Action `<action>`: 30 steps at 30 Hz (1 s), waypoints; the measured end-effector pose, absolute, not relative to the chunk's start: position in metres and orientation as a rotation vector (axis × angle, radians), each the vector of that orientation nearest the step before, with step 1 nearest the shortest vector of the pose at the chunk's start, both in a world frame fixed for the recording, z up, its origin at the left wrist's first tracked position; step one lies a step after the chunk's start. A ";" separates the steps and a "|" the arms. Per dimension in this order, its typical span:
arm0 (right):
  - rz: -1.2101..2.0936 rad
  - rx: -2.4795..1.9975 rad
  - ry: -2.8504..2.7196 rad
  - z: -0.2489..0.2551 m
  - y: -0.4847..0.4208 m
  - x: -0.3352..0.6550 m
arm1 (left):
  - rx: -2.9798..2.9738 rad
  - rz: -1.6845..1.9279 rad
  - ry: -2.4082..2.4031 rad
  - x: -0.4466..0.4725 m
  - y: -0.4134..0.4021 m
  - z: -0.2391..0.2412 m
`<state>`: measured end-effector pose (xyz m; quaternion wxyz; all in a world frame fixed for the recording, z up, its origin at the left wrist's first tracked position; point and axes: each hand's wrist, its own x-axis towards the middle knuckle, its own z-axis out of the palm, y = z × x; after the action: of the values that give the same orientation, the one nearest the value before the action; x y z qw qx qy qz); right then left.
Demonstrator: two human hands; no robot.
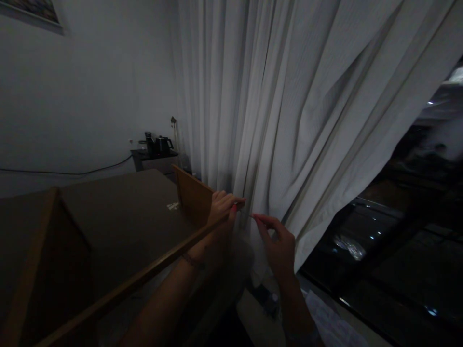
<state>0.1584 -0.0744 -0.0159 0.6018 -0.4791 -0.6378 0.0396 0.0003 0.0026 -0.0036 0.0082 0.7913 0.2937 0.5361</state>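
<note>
Wooden boards form an open frame, with a long narrow-edged board (155, 265) running from the lower left up to my hands. My left hand (221, 206) is closed around the far end of this board, its fingers over the top. My right hand (278, 243) pinches a thin metal rod (246, 214) between thumb and forefinger. The rod points left toward the board's end, near my left fingertips; whether it touches the wood I cannot tell in the dim light. An upright wooden panel (191, 193) stands just behind my left hand, and another upright panel (54, 270) rises at the left.
The frame rests on a brown-grey table (119, 193) with small pale pieces (172, 206) on it. A black kettle (163, 144) stands on a side cabinet (159, 164) at the back. White curtains (275, 106) hang close behind my hands. A dark window (390, 241) is at the right.
</note>
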 end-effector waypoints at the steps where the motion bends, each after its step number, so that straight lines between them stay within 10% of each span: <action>1: 0.027 -1.093 -1.504 -0.016 -0.073 0.159 | 2.471 1.664 0.923 0.000 0.002 -0.003; 20: -0.269 -0.989 -1.581 -0.014 -0.065 0.170 | 2.485 1.656 0.948 0.001 0.000 -0.002; 30: 0.371 -0.978 -1.400 -0.016 -0.065 0.150 | 2.484 1.672 0.957 0.001 0.004 -0.004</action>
<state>0.1499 -0.0646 -0.0156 0.6420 -0.4289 -0.6143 0.1628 0.0008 0.0039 -0.0044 -0.0008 0.7901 0.3045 0.5320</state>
